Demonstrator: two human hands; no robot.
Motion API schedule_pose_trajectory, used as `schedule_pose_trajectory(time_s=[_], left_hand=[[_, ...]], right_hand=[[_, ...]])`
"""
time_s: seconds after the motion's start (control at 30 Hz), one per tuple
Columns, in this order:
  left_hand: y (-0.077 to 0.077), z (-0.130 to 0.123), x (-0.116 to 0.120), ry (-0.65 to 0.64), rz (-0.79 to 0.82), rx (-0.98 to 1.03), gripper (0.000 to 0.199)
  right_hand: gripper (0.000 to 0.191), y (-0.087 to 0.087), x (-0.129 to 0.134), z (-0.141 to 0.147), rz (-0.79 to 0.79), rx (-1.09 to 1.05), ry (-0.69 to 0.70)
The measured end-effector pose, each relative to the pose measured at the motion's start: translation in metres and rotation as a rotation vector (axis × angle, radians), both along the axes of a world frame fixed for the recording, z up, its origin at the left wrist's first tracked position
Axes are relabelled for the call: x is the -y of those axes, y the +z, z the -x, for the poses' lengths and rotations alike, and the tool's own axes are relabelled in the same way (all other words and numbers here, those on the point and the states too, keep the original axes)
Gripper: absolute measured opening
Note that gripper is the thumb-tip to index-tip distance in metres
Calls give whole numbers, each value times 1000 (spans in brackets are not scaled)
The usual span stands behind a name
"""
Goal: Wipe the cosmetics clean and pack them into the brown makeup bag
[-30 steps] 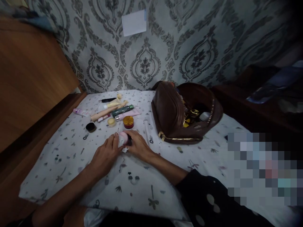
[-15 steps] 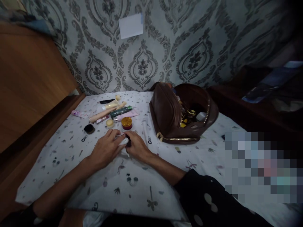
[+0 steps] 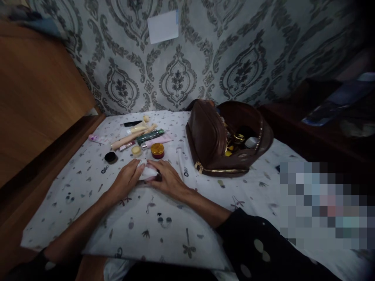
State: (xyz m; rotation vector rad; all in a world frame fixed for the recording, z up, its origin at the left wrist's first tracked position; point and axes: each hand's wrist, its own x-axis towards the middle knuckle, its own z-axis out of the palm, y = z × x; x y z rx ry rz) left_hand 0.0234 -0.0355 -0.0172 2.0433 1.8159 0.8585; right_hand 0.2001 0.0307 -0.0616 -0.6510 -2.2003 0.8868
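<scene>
Between my two hands is a small white item (image 3: 148, 172) with a pinkish lower edge, partly covered by my fingers. My left hand (image 3: 127, 175) grips it from the left and my right hand (image 3: 166, 176) from the right. Just beyond my fingers stands a jar with an amber lid and dark red base (image 3: 157, 151). Beside that jar lies a small cream-coloured pot (image 3: 136, 151). Farther left sits a black-lidded jar (image 3: 111, 157). Behind these lie a green tube (image 3: 150, 136), a pink tube (image 3: 158, 141) and a long beige tube (image 3: 125, 141).
An open brown bag (image 3: 206, 136) filled with small items stands right of my hands. A pink-and-white tube (image 3: 98, 139) and a black slim item (image 3: 133, 123) lie at the back left. A wooden panel (image 3: 41, 93) borders the left side; a patterned wall rises behind.
My fingers have spread around the white item, and more of it shows between my hands. The view has shifted slightly.
</scene>
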Motion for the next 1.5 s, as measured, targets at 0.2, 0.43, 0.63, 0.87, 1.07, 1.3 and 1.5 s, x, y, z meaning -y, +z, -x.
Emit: schedule_pose_trajectory(time_s=[0.2, 0.43, 0.63, 0.87, 1.07, 1.3, 1.5], left_hand=[[-4, -4, 1, 67, -2, 162, 35], [-7, -9, 7, 48, -96, 48, 40], [-15, -7, 8, -105, -140, -55, 57], [-22, -4, 9, -116, -137, -63, 60], [-16, -6, 10, -79, -71, -26, 37], [-4, -12, 7, 11, -65, 91, 27], [-4, -10, 5, 45, -63, 171, 25]], right_hand=[[57, 3, 1, 0, 81, -107, -27], [62, 0, -1, 1, 344, -224, -13], [68, -11, -6, 5, 415, -329, 78], [50, 1, -3, 1, 366, -232, 184], [46, 12, -4, -4, 269, -72, 155], [72, 10, -5, -6, 300, -73, 178], [57, 12, -3, -5, 314, -108, 157]])
